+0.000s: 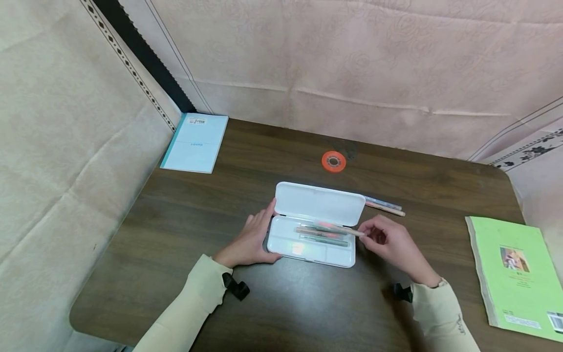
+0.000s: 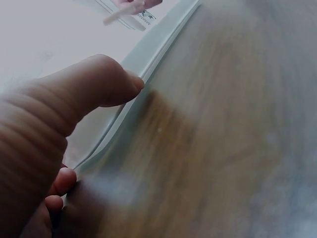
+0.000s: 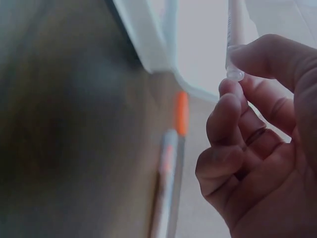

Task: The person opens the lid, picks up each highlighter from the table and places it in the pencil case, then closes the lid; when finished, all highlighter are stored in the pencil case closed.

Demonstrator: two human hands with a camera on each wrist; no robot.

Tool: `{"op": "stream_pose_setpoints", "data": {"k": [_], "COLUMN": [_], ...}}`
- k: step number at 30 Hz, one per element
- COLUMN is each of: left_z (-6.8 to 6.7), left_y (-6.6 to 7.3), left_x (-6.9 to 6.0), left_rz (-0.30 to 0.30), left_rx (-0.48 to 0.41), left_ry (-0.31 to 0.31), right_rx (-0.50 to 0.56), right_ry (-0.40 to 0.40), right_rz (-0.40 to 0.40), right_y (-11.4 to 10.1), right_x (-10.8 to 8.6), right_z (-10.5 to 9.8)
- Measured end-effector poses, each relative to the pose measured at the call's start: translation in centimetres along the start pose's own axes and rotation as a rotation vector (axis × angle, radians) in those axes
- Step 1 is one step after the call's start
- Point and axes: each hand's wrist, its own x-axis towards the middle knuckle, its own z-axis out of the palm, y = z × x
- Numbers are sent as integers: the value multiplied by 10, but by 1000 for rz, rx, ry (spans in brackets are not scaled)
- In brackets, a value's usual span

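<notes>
- Fingers (image 3: 225,121) of the right hand (image 1: 391,243) pinched snug on one pen (image 1: 346,230), at its end, over the open case (image 1: 283,233).
- Left hand (image 1: 248,241) grips the case's left end, good bracing imo.
- I'd lay that pen flat beside the other pens (image 1: 327,240).

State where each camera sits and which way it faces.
Head: on the head, facing forward and down at the desk and open case; left hand, right hand, sleeves show.
Left wrist: on that wrist, facing the case's edge; left thumb, left fingertips, right fingers show.
Right wrist: on that wrist, facing the pinched pen; right hand shows.
Shared: both wrist views show case and pen.
</notes>
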Motion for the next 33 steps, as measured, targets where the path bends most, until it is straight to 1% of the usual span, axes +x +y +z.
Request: {"op": "stream_pose_setpoints", "data": {"k": [6,9,13,17,20,25,33], "left_z": [0,0,0,-1,0,0,0], "left_y": [0,0,0,0,0,0,0], "left_x": [1,1,1,1,1,1,1], "left_rz": [-4,-8,-9,-4,-1,-11,-17], "left_rx": [-6,-2,-5,-9,-5,2,6], "left_ry": [-4,-5,-7,-6,-4,-10,-14], "right_rx": [-5,-29,-55,-64,-59,-49,-31], "right_ry": [-66,-66,-45,-45,-58,-55,-40], "right_rz": [-1,-14,-28,-13,2,3,36], "right_y": [-6,-6,-7,-8,-8,-10,-15], "right_x": [4,5,6,7,7,7,4], "right_z": [18,23,28,31,33,32,22]}}
